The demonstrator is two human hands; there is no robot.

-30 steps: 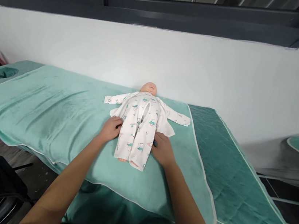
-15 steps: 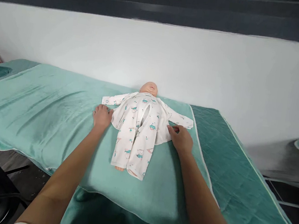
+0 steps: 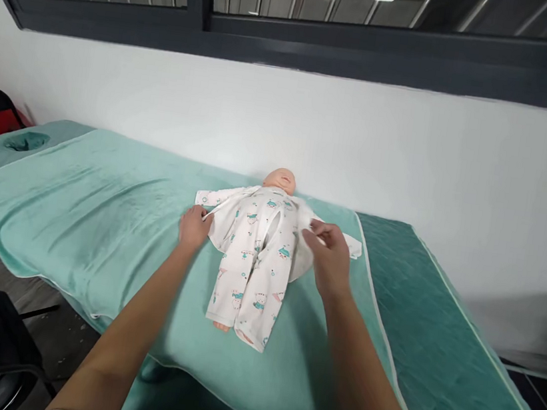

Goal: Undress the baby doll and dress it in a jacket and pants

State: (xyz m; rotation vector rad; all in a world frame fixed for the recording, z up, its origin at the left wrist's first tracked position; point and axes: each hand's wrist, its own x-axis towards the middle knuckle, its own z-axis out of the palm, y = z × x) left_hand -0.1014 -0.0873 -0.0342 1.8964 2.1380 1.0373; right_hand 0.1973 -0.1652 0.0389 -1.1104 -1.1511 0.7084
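Sheet of pale green plush cloth [image 3: 99, 229] spreads beneath the doll and well out past it, with a nap that should grip fabric and let little slide. On it lies the doll itself, a peach-coloured figure with a smooth bald head [image 3: 281, 180], face up, its head farthest from the person; it looks hard-surfaced, probably light for its size, and easy to nudge askew. Covering the doll from neck to ankles is a white cotton-looking outfit [image 3: 274, 265] printed with small teal figures, long-sleeved, slit at the middle; this should be light, limp and quick to crease, not fragile, and best held by edges and hems rather than by a bunched middle.

Beside the doll's torso, the left hand [image 3: 193, 229] has thumb and fingers apparently pinching the edge of a plain white left flap [image 3: 220, 228], drawn out sideways. Across the doll, the right hand [image 3: 333, 260] has thumb and fingers closed together on the rim of a plain white right flap [image 3: 300, 259], blurred there. Thin cloth like this wants only a light pinch. Smallest, below the doll's trouser hems, a peach-coloured foot [image 3: 220, 326] peeks out
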